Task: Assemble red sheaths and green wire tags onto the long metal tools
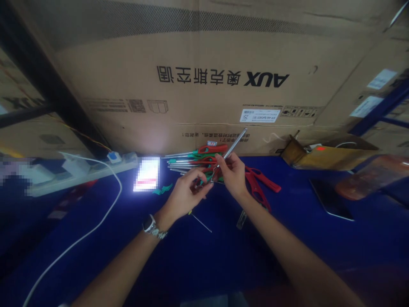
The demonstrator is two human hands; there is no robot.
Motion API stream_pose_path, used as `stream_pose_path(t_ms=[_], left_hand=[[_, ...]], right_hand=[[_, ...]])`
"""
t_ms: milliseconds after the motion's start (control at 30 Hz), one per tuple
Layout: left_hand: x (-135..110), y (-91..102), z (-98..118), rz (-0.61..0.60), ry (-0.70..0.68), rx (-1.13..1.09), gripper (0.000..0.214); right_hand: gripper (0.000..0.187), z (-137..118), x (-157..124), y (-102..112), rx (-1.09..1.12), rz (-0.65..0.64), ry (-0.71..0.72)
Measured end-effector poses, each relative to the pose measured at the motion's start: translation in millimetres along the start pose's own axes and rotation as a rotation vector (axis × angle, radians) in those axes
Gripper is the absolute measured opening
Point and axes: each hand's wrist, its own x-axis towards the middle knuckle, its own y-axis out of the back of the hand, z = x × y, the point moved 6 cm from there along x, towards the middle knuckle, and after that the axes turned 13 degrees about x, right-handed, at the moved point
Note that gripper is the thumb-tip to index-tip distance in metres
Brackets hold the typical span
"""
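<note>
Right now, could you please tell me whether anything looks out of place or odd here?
Yes: the carton behind the table has its large AUX lettering upside down, so it seems inverted. I see no spill.

Tools [207, 157] lie on the table [287, 256] before the carton [198, 47], power strip [86, 173] left.

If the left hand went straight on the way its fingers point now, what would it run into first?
Most likely the right hand, which holds the metal rod just beyond the fingertips of the left hand. Depth is unclear here, so it might pass under instead.
</note>
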Motion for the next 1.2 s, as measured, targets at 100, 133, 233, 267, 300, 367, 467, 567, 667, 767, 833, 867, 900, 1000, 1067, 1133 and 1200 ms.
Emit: stream_pose_path(t_ms=[100,133,233,267,300,367,467,567,667,767,833,867,900,1000,1067,1133,1200], left_hand=[[-0.9,5.0,7.6,0.081,-0.112,0.190,0.016],[-1.5,6.1,9.7,0.097,-0.135,0.253,0.014],[-3.3,8.5,13.9,0.124,-0.168,0.399,0.013],[-3.8,9.1,14.8,0.130,-0.176,0.433,0.013],[-4.2,9.6,15.8,0.137,-0.189,0.461,0.013],[-4.8,9.9,17.9,0.141,-0.225,0.495,0.013],[-5.0,10.6,21.2,0.150,-0.266,0.499,0.010],[-3.8,13.5,25.6,0.195,-0.263,0.481,0.012],[-1.2,12.4,30.2,0.217,-0.252,0.532,0.031],[1.4,6.0,30.9,0.194,-0.267,0.572,0.029],[3.0,2.7,27.6,0.187,-0.262,0.508,0.027],[3.9,1.9,25.0,0.190,-0.252,0.453,0.027],[4.8,1.4,22.7,0.197,-0.243,0.390,0.027],[7.5,0.8,17.8,0.217,-0.234,0.217,0.021],[9.3,0.4,16.3,0.214,-0.234,0.143,0.017],[10.7,0.2,15.9,0.199,-0.244,0.102,0.016],[11.1,0.7,16.6,0.168,-0.279,0.091,0.020]], right_hand=[[0.037,-0.3,-0.7,0.8,0.021,0.008,-0.016],[0.037,0.0,-0.6,1.1,0.026,0.009,-0.022],[0.037,1.3,0.0,2.0,0.043,0.015,-0.045],[0.036,1.7,0.2,2.4,0.050,0.018,-0.051],[0.035,1.7,0.3,2.7,0.059,0.022,-0.054],[0.035,1.4,0.4,2.9,0.076,0.024,-0.059],[0.038,2.6,-0.6,2.8,0.096,0.029,-0.093],[0.040,4.6,-2.4,2.1,0.104,0.037,-0.122],[0.037,5.8,-4.5,0.1,0.120,0.028,-0.120],[0.035,7.2,-6.5,-1.2,0.115,0.015,-0.123],[0.035,7.2,-7.4,-0.6,0.095,0.017,-0.115],[0.035,7.0,-7.8,-0.1,0.087,0.021,-0.111],[0.036,6.9,-8.1,0.4,0.084,0.025,-0.109],[0.037,6.7,-9.1,0.6,0.096,0.028,-0.118],[0.038,6.3,-9.5,-0.4,0.118,0.025,-0.124],[0.039,6.3,-9.5,-1.7,0.143,0.022,-0.131],[0.041,7.5,-9.0,-2.8,0.161,0.018,-0.147]])
